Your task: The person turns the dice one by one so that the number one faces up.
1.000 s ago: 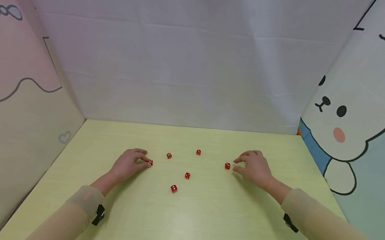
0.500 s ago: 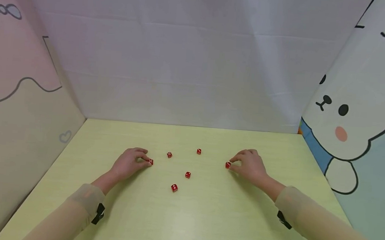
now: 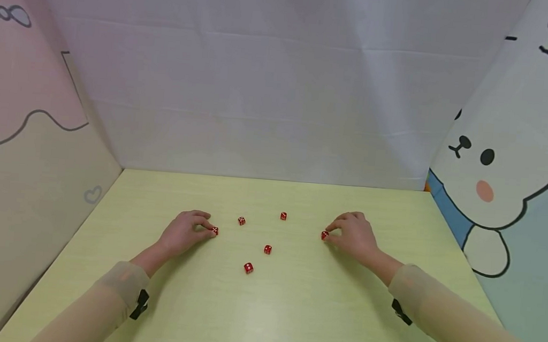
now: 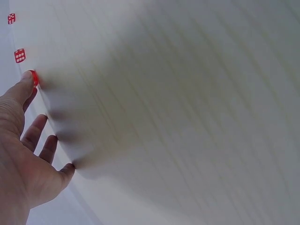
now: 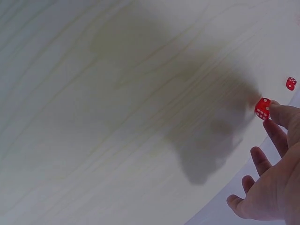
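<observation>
Dice (image 3: 268, 250), red, white-spotted, qty 6: L hand (image 3: 184, 233) is pinching L-most die (image 3: 215, 231), R hand (image 3: 356, 235) is pinching R-most die (image 3: 324, 235); other 4 dice (image 3: 248, 268) are lying apart, btwn the two hands, on pale yellow tabletop (image 3: 262, 320)

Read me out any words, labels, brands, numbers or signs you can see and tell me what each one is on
No words, labels, brands or written numbers can be read.
Outlined heart sign: on the left wall.
White dots, not numerals: on the red dice; in the head view, most are too small to count.
</observation>
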`<state>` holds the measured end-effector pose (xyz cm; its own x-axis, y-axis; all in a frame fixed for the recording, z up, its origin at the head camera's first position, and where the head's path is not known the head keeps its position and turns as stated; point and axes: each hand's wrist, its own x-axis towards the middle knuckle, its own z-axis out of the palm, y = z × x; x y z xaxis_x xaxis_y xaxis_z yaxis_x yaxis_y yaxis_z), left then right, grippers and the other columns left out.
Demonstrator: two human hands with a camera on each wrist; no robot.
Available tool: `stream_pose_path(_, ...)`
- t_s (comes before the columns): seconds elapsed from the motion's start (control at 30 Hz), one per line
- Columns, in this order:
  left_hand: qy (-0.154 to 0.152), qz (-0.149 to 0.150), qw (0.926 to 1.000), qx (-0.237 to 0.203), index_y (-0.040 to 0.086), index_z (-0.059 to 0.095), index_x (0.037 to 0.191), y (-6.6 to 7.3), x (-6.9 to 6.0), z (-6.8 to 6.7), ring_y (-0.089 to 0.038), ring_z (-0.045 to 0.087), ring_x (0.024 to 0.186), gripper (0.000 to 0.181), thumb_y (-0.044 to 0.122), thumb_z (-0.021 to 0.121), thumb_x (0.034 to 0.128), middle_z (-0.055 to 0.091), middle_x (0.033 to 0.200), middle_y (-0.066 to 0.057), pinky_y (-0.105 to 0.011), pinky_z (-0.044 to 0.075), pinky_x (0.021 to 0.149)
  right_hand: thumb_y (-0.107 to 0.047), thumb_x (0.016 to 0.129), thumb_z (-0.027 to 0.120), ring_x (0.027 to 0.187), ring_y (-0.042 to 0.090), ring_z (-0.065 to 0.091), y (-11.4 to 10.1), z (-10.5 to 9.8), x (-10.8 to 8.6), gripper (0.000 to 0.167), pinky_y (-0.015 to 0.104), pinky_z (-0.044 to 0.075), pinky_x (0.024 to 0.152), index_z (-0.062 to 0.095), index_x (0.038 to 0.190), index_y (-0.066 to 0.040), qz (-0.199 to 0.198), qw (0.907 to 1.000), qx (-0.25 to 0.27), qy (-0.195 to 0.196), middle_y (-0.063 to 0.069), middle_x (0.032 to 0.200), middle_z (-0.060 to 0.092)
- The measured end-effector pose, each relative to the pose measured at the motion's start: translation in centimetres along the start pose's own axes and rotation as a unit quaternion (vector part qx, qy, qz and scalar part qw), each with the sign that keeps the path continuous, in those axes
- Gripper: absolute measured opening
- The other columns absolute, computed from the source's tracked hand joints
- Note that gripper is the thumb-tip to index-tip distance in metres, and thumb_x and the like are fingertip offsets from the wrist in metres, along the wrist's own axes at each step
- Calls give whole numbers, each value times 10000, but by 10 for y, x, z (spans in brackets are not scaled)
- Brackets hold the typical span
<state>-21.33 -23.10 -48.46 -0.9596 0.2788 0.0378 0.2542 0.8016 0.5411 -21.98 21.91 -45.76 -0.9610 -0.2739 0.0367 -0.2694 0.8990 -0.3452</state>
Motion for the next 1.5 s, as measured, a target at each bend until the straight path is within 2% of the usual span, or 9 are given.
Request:
stream_pose_path(0.5,3,-72,10000,-48,116,802,986,3,-1,-1,-445,510,1316,148,251,779,929,633,1360,-170,-592,369,1123,-242,879,792,1282,484,447,-3,-4,-1,161,653,379,1046,826,1005,-148,-17,10000,14,29,150,1208,671)
stream_pose_path(1.3,9,-35,9999,-105,122,804,972,-4,1,4,-440,517,1317,145,258,785,923,639,1351,-170,-587,374,1122,-205,866,798,1254,481,475,-5,0,0,105,651,411,1022,834,948,-151,-184,9995,-215,99,128,1171,688)
stream_pose_path(1.5,-15,-87,9998,-149,130,803,963,-4,2,5,-443,509,1324,133,256,786,924,637,1356,-169,-591,369,1126,-207,869,794,1243,471,489,-3,3,-2,89,644,413,1018,835,933,-161,-166,9996,-138,203,120,1160,702)
